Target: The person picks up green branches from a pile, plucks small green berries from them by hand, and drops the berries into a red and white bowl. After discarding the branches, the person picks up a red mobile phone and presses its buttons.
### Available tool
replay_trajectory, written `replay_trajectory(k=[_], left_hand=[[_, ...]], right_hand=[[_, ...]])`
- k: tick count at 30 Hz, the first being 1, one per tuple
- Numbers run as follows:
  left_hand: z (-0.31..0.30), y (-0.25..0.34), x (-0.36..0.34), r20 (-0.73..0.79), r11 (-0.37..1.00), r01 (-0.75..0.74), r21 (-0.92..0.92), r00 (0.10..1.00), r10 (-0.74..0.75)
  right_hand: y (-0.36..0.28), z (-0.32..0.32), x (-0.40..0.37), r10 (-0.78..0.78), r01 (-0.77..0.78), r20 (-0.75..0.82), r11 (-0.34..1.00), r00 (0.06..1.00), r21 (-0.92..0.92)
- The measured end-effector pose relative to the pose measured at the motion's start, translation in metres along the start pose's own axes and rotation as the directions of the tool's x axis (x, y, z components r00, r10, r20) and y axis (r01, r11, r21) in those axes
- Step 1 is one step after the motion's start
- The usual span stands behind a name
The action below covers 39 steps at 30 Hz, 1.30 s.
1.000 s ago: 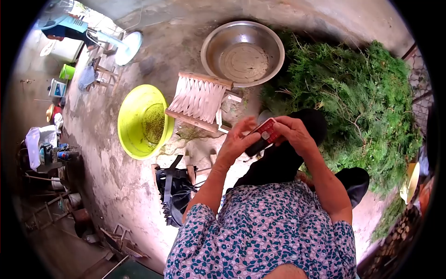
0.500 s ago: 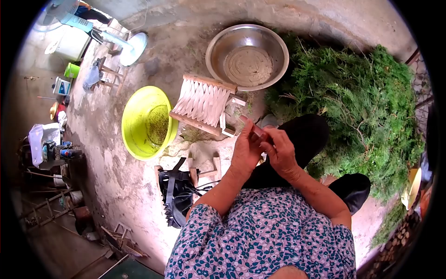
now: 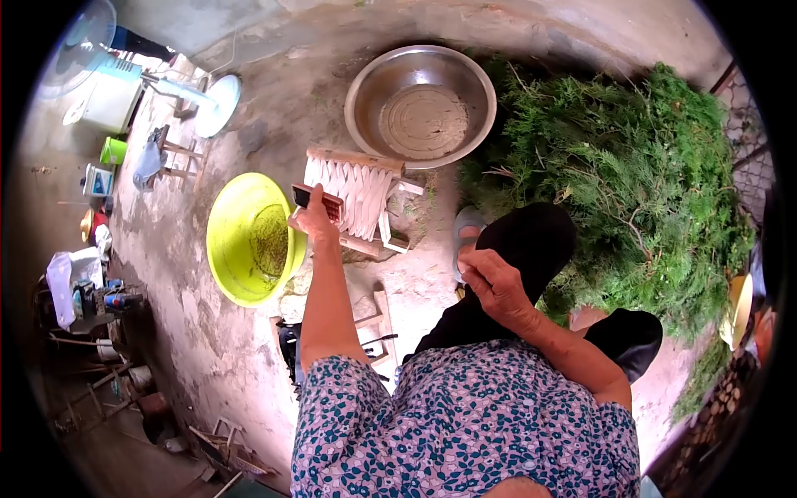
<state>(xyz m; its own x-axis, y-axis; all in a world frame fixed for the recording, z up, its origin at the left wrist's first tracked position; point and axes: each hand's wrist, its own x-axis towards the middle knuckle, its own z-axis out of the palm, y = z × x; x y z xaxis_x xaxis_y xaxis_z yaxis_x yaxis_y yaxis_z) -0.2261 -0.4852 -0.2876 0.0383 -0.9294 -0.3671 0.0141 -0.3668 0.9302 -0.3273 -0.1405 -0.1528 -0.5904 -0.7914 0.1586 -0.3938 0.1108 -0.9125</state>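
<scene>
My left hand [image 3: 315,219] is stretched forward, holding a flip phone [image 3: 319,202] with a dark screen and a reddish keypad part. The phone is over the near left edge of a folding stool [image 3: 353,187] with a woven pale strap seat. To the left of the hand stands a yellow-green basin [image 3: 228,241] with small green bits inside. My right hand [image 3: 496,286] is above my dark-trousered knee, its fingers curled together; whether anything small is between them is hidden.
A metal basin [image 3: 361,108] stands beyond the stool. Cut green branches [image 3: 623,191] are heaped on the right. At the far left are a standing fan [image 3: 217,106] and a small wooden stool [image 3: 184,155]. A black bag [image 3: 289,349] lies near my left forearm.
My left hand has moved forward and left from beside my right hand, carrying the phone, which now shows opened out. My right hand has stayed near my knee. The view has shifted slightly.
</scene>
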Motion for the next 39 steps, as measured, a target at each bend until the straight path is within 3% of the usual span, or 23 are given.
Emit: replay_trajectory(k=[2, 3, 4, 6, 9, 10, 12, 15, 19, 21, 22, 24, 25, 26, 27, 28, 29, 31, 32, 34, 36, 38, 39], left_hand=[[-0.002, -0.048, 0.036, -0.101, 0.878, -0.002, 0.479, 0.993, 0.057], [0.007, -0.033, 0.011, -0.118, 0.811, 0.106, 0.575, 0.992, -0.046], [0.006, -0.047, 0.017, -0.077, 0.802, 0.11, 0.587, 0.994, -0.08], [0.011, -0.077, 0.028, -0.198, 0.743, 0.104, 0.661, 0.98, 0.038], [0.025, -0.047, -0.007, -0.198, 0.616, 0.137, 0.776, 0.98, 0.032], [0.023, -0.048, -0.001, -0.092, 0.513, 0.063, 0.856, 0.995, 0.03], [0.026, -0.048, -0.005, -0.079, 0.463, 0.028, 0.886, 0.993, 0.092], [0.028, -0.037, -0.019, -0.043, 0.428, 0.018, 0.903, 0.998, 0.048], [0.019, -0.048, -0.031, -0.02, 0.407, -0.031, 0.913, 0.992, 0.122], [0.015, -0.064, -0.035, 0.154, 0.273, -0.333, 0.902, 0.841, 0.519], [0.017, -0.068, -0.038, 0.157, 0.274, -0.341, 0.899, 0.836, 0.525], [0.022, -0.075, -0.048, 0.342, 0.413, -0.545, 0.73, 0.814, 0.469], [0.031, -0.055, -0.084, 0.397, 0.416, -0.612, 0.672, 0.773, 0.495], [0.034, -0.078, -0.079, 0.462, 0.363, -0.745, 0.56, 0.644, 0.609], [0.043, -0.07, -0.097, 0.494, 0.48, -0.727, 0.491, 0.686, 0.534], [0.053, -0.054, -0.124, 0.533, 0.59, -0.688, 0.422, 0.715, 0.452], [0.064, -0.038, -0.151, 0.543, 0.589, -0.696, 0.411, 0.705, 0.456], [0.079, -0.001, -0.208, 0.607, 0.769, -0.617, 0.171, 0.68, 0.411], [0.082, 0.016, -0.234, 0.656, 0.707, -0.695, 0.13, 0.595, 0.465], [0.084, 0.035, -0.282, 0.736, 0.559, -0.826, -0.077, 0.331, 0.591], [0.088, 0.03, -0.314, 0.805, 0.511, -0.784, -0.352, 0.024, 0.592], [0.093, 0.024, -0.335, 0.928, 0.594, -0.717, -0.364, -0.226, 0.296], [0.097, 0.014, -0.341, 0.929, 0.583, -0.727, -0.362, -0.333, 0.163]], right_hand=[[-0.001, -0.002, -0.002, -0.01, 0.01, 0.002, 1.0, 1.0, -0.001], [-0.002, -0.004, -0.002, -0.009, 0.009, 0.015, 1.0, 1.0, 0.009], [-0.003, -0.006, -0.003, -0.005, 0.004, 0.029, 1.0, 1.0, 0.021], [-0.005, -0.011, -0.004, 0.045, -0.045, 0.028, 0.999, 0.999, 0.02], [-0.006, -0.017, -0.009, 0.031, -0.031, 0.004, 0.999, 1.0, 0.009], [-0.007, -0.021, -0.009, 0.035, -0.035, -0.009, 0.999, 0.999, -0.006], [-0.01, -0.028, -0.011, 0.045, -0.045, -0.022, 0.999, 0.999, -0.019], [-0.012, -0.047, -0.015, -0.003, -0.007, -0.124, 0.997, 0.992, -0.08], [-0.006, -0.074, -0.038, 0.101, -0.131, -0.3, 0.988, 0.949, -0.08], [0.004, -0.09, -0.052, 0.236, -0.251, -0.447, 0.968, 0.863, 0.027], [0.014, -0.097, -0.063, 0.23, -0.244, -0.454, 0.969, 0.861, 0.028], [0.046, -0.108, -0.091, 0.321, -0.369, -0.512, 0.93, 0.797, 0.009], [0.063, -0.111, -0.108, 0.317, -0.363, -0.518, 0.932, 0.795, 0.013], [0.081, -0.114, -0.126, 0.309, -0.41, -0.484, 0.904, 0.819, -0.117], [0.095, -0.115, -0.142, 0.307, -0.448, -0.452, 0.859, 0.838, -0.247], [0.102, -0.113, -0.155, 0.302, -0.45, -0.466, 0.859, 0.832, -0.246], [0.108, -0.111, -0.166, 0.333, -0.459, -0.379, 0.829, 0.864, -0.319], [0.118, -0.101, -0.182, 0.386, -0.462, -0.263, 0.803, 0.884, -0.376], [0.122, -0.095, -0.187, 0.386, -0.472, -0.285, 0.799, 0.877, -0.372], [0.128, -0.084, -0.19, 0.44, -0.483, -0.2, 0.798, 0.876, -0.36], [0.135, -0.071, -0.19, 0.432, -0.467, -0.18, 0.794, 0.884, -0.39], [0.128, -0.062, -0.184, 0.442, -0.465, -0.158, 0.782, 0.883, -0.414], [0.12, -0.062, -0.174, 0.514, -0.464, -0.039, 0.735, 0.857, -0.494]])
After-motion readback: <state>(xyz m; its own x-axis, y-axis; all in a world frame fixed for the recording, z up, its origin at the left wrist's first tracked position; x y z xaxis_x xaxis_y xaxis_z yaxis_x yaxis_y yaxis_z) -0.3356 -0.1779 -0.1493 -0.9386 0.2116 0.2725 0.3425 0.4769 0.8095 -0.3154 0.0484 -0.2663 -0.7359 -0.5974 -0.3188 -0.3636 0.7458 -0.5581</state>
